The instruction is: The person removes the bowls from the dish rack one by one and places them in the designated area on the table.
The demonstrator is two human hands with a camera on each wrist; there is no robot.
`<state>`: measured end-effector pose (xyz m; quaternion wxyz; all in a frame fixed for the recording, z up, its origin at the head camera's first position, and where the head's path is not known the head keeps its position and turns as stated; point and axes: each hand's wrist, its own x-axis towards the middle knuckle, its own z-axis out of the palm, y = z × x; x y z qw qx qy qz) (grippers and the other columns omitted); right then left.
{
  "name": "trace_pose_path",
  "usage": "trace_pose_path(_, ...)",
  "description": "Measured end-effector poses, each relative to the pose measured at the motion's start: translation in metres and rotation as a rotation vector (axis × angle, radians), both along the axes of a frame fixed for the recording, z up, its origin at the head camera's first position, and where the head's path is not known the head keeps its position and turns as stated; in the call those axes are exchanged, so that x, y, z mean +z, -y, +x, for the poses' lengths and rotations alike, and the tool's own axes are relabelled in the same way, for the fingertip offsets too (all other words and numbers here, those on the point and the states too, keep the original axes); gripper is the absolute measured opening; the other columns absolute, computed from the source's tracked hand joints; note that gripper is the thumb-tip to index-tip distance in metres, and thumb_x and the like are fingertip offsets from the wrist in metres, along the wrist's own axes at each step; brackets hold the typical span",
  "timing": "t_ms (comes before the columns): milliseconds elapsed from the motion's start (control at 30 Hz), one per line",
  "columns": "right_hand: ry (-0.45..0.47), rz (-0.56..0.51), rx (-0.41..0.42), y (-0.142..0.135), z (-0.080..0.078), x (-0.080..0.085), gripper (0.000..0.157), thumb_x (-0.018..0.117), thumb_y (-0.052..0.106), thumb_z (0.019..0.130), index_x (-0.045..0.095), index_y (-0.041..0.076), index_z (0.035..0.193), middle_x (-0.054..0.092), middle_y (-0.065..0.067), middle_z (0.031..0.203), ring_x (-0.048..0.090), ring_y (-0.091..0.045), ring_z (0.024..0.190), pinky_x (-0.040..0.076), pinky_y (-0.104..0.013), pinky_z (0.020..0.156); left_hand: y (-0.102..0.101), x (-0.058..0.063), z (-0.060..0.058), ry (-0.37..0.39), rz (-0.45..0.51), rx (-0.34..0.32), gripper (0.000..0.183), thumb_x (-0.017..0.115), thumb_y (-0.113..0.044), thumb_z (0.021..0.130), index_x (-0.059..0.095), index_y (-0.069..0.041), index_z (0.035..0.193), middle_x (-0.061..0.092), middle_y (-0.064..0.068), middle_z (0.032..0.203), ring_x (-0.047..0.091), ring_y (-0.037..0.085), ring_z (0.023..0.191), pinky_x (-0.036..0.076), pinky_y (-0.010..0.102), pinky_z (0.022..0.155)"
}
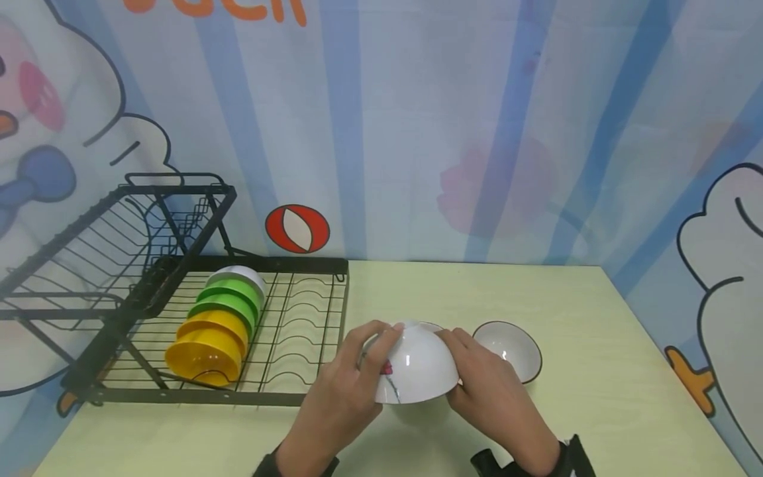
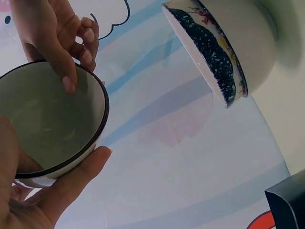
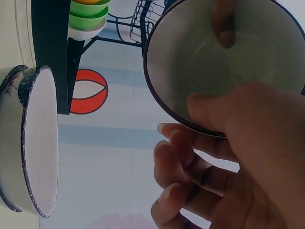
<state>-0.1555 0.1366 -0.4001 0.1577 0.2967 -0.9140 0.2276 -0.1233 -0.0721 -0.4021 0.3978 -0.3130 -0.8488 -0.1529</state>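
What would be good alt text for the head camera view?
A person's left hand and right hand hold a tilted white bowl above a pale table. On the left, a black dish rack holds yellow, green and white bowls; another white bowl sits beyond the right hand.

Your head camera looks forward and down over the table [image 1: 632, 371]. Your wrist cameras look from close by, turned sideways, facing the backdrop [image 2: 157, 143]; both share the held bowl [image 1: 426, 364] with your head view.
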Motion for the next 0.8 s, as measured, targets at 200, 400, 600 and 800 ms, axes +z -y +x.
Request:
trace_pose_path(200,-0.064,-0.02,-0.003,-0.0011,-0.0005,0.0008,0.052,0.065,-0.004,0.066,0.06,0.014,0.115,0.065,0.004,0.1,0.059,-0.011,0.079,0.052,-0.038,0.055,-0.0013,-0.0011,-0.0006,-0.012,0.012,-0.005,0.088,0.073,0.01,0.053,0.04,-0.001,0.134,0.048,0.018,0.118,0.055,0.024,0.092,0.059,0.028,0.061)
trace_pose_path(400,-0.108,-0.007,-0.027,-0.0009,0.0,0.0012,0.047,0.065,-0.005,0.065,0.062,0.014,0.108,0.067,-0.001,0.09,0.06,-0.014,0.077,0.049,-0.039,0.048,-0.001,-0.002,-0.0006,0.008,0.015,0.004,0.088,0.074,0.009,0.056,0.039,-0.001,0.136,0.047,0.017,0.118,0.055,0.023,0.091,0.058,0.027,0.06)
trace_pose_path(600,-0.112,0.008,-0.04,-0.0007,-0.0006,0.0034,0.043,0.063,-0.006,0.062,0.062,0.013,0.101,0.061,-0.001,0.075,0.056,-0.014,0.066,0.042,-0.033,0.042,-0.0022,-0.0023,0.0001,0.034,0.017,0.019,0.094,0.074,0.012,0.052,0.037,-0.001,0.138,0.046,0.016,0.117,0.057,0.023,0.089,0.057,0.028,0.058)
trace_pose_path(800,-0.131,-0.023,-0.032,-0.0021,-0.0023,0.0036,0.04,0.063,-0.005,0.065,0.064,0.014,0.1,0.063,0.0,0.075,0.055,-0.011,0.064,0.042,-0.031,0.042,-0.0043,-0.004,-0.0002,0.086,0.024,0.029,0.095,0.073,0.012,0.053,0.035,-0.002,0.139,0.047,0.016,0.117,0.057,0.022,0.091,0.059,0.03,0.064)
